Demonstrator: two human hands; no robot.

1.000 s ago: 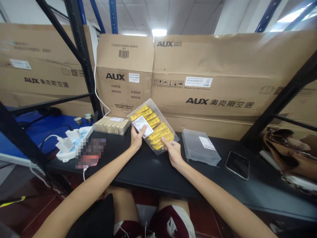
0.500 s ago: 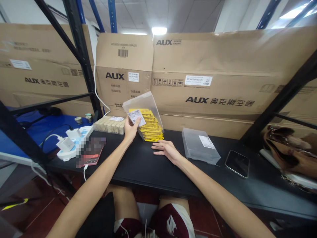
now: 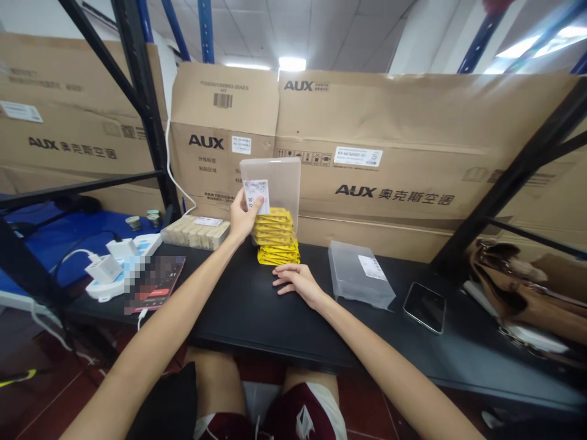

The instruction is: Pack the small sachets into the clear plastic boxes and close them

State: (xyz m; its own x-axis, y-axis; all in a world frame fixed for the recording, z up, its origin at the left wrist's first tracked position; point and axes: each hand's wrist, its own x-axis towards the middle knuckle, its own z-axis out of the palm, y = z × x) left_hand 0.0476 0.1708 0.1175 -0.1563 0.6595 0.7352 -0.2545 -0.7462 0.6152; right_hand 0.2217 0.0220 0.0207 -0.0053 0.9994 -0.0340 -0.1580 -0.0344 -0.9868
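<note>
Left hand point(image 3: 242, 215): clamped on one translucent plastic sleeve point(image 3: 285, 183), thumb over its single white label point(image 3: 257, 188).
Sleeve: over the black tabletop point(image 3: 257, 324); a second ago slanted between both hands, now long axis nearly upright, blank end toward the ceiling.
Yellow packets point(image 3: 277, 253): one stack, too overlapped to count, bunched low where earlier they spread along the sleeve.
Right hand point(image 3: 298, 284): off the sleeve now, fingers apart, just below the packets; contact, I can't tell.
Frosted plastic package point(image 3: 351, 272): one, labelled.
Smartphone point(image 3: 425, 307): one, flat at far right of these.
</note>
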